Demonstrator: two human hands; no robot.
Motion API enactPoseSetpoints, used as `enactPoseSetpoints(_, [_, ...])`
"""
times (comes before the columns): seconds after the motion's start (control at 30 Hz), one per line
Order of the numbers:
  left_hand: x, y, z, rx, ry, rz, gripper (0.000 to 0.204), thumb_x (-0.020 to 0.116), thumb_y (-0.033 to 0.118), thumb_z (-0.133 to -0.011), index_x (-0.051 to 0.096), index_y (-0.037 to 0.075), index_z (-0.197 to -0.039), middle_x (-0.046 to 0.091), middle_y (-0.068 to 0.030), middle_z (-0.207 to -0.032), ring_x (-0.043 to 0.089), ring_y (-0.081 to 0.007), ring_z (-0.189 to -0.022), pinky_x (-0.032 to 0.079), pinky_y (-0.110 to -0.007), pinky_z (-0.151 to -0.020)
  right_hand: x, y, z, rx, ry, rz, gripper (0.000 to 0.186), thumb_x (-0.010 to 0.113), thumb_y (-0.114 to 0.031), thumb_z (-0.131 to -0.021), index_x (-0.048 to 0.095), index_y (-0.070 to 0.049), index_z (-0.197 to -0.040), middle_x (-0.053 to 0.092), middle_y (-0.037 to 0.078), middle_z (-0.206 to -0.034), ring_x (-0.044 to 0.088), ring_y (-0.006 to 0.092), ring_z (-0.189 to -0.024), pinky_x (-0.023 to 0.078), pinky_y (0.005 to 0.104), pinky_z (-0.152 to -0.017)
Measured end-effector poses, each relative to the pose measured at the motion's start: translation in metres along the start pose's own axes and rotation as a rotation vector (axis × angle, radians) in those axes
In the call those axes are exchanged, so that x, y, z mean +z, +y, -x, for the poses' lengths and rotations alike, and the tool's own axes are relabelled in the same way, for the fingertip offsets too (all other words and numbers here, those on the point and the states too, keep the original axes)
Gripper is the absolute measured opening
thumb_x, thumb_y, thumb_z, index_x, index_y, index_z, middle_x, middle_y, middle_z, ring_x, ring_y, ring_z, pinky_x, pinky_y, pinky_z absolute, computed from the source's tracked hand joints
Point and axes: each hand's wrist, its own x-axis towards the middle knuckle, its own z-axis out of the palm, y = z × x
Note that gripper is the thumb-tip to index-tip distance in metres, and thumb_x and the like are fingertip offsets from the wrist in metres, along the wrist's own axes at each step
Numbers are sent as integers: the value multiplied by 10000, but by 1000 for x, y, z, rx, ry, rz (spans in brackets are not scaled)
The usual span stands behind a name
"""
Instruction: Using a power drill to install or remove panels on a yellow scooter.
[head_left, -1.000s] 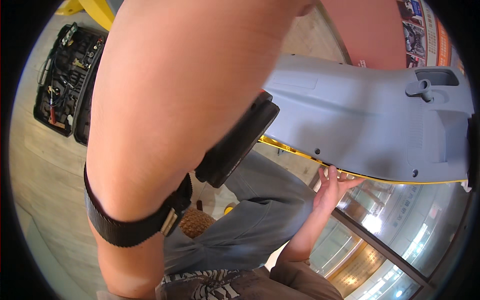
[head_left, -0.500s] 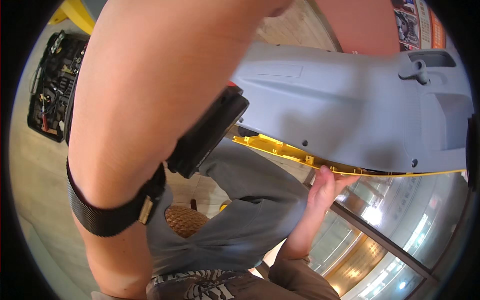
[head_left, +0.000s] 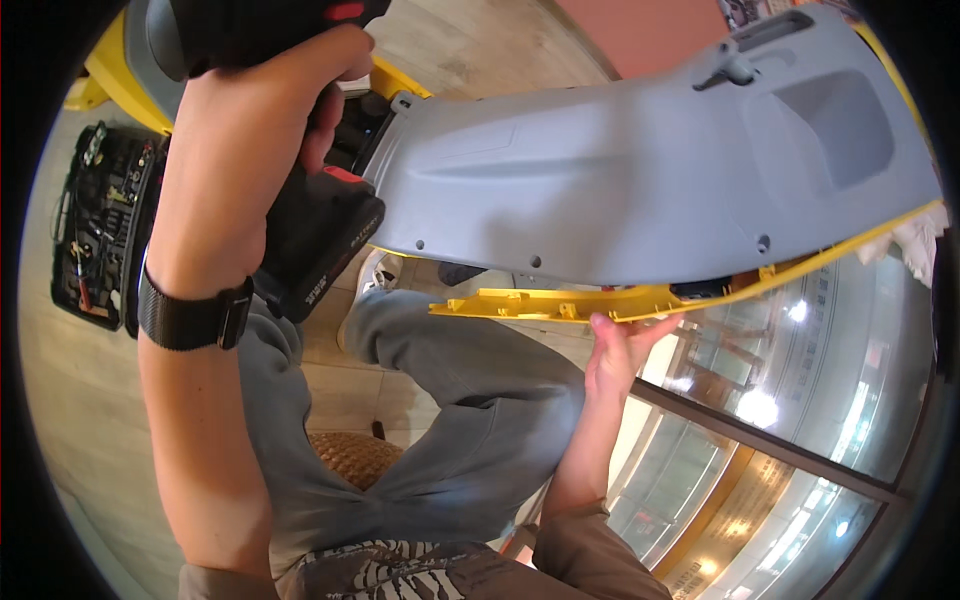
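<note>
My left hand (head_left: 285, 90), with a dark watch on its wrist, is closed round the grip of a black and red cordless drill (head_left: 318, 240) at the upper left. The drill's front end lies outside the picture. Right of it stretches a large grey plastic body panel (head_left: 560, 190) with screw holes along its near edge. My right hand (head_left: 615, 355) pinches the near edge of a yellow plastic trim panel (head_left: 540, 304), thumb on the near side. The trim's left end stands apart from the grey panel, and a gap shows between them; toward the right the two meet.
An open black tool case (head_left: 105, 235) lies on the floor at the left. Yellow bodywork (head_left: 130, 70) rises behind the drill. A woven seat (head_left: 350, 458) shows between my legs. Glass panes (head_left: 760, 365) with dark frames stand at the right. White cloth (head_left: 905, 240) hangs at the panel's right end.
My left arm has drawn back to the left, bringing hand and drill into sight. The panels appear shifted left and tilted, and the gap at the yellow trim looks wider. My right hand keeps its grip.
</note>
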Motion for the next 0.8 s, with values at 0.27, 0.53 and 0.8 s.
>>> enactPoseSetpoints(0.27, [7, 1, 7, -37, -59, 24, 177, 674, 127, -896, 725, 31, -1036, 583, 22, -726, 473, -69, -571, 364, -243, -509, 26, 2, -2, -10, -44, 21, 1473, 886, 36, -712, -216, -278, -1638, 157, 233, -1671, 318, 394, -1499, 362, 517, -1205])
enactPoseSetpoints(0.53, [17, 3, 12, 35, -62, 107, 121, 649, 117, -856, 687, 52, -951, 557, 6, -653, 485, -93, -505, 367, -242, -469, 40, 20, -9, -206, 5, -87, 1540, 952, -32, -674, -268, -128, -1609, 160, 219, -1669, 312, 327, -1498, 319, 458, -1226])
enactPoseSetpoints(0.8, [22, -4, 13, -50, -65, 115, 138, 664, 94, -846, 687, 56, -976, 547, 2, -638, 468, -103, -448, 383, -249, -421, 30, 32, -15, -281, 110, 9, 1485, 992, -71, -571, -39, -58, -1639, 286, 235, -1586, 348, 361, -1462, 296, 459, -1224])
